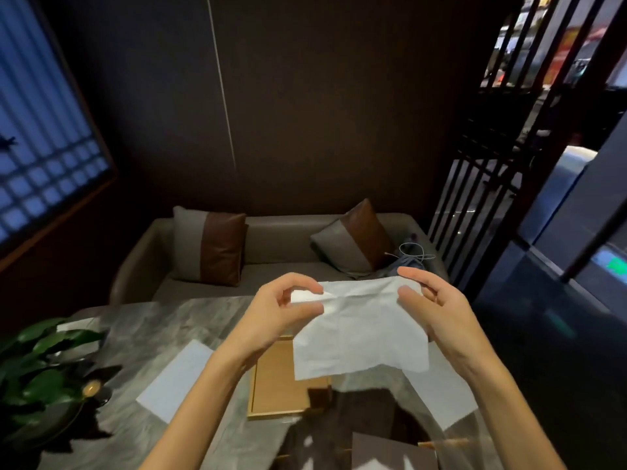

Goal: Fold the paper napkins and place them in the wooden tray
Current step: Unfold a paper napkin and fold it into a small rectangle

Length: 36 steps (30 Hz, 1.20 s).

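I hold a white paper napkin (359, 330) up in the air above the table. My left hand (281, 310) pinches its upper left corner and my right hand (437, 300) pinches its upper right corner. The sheet hangs down, creased near the top. Below it lies the light wooden tray (278, 381), partly hidden by the napkin and my left forearm. A flat white napkin (176, 378) lies on the table left of the tray. Another white napkin (444, 395) lies to the tray's right, under my right forearm.
The grey marble table (142, 334) carries a potted green plant (37, 364) at the left edge and a dark box (390, 451) at the near edge. Behind the table stands a sofa (281, 245) with two cushions. A dark slatted screen (475, 198) is at the right.
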Available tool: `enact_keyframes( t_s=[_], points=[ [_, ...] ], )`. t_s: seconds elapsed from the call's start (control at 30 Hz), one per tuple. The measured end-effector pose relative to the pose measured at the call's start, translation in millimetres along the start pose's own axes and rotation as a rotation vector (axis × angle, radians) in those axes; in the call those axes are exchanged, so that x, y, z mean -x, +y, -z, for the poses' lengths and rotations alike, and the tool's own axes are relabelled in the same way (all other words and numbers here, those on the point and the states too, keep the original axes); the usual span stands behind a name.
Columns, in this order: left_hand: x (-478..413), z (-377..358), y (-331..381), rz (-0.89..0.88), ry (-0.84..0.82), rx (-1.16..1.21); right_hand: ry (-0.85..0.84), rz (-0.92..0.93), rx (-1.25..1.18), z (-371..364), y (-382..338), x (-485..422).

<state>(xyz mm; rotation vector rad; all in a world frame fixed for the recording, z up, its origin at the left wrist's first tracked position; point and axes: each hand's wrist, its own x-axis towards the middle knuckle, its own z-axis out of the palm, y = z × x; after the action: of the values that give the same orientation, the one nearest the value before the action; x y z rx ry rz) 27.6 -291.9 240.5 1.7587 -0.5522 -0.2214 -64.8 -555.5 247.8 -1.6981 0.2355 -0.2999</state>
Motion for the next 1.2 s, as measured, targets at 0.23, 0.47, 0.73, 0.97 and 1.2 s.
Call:
enact_keyframes(
  t_s=[0.23,0.47,0.73,0.97,1.2],
  points=[
    [-6.0,25.6,9.8,-0.103,0.152,-0.182,-0.073,0.186,0.213,5.8,-6.1,-11.1],
    [-8.2,45.4,17.6,-0.091,0.137,-0.206,-0.095,0.173,0.210,6.0,-11.6,-25.1],
    [-13.4,45.5,19.6,-0.106,0.259,-0.315,-0.055,0.215,0.263,7.6,-24.9,-31.9],
    [-20.3,45.0,29.5,-0.145,0.321,-0.382,0.034,0.266,0.261,2.9,-32.0,-35.1],
    [-23.3,45.6,40.3,-0.174,0.331,-0.404,0.055,0.292,0.279,4.6,-36.1,-35.1]
  ],
)
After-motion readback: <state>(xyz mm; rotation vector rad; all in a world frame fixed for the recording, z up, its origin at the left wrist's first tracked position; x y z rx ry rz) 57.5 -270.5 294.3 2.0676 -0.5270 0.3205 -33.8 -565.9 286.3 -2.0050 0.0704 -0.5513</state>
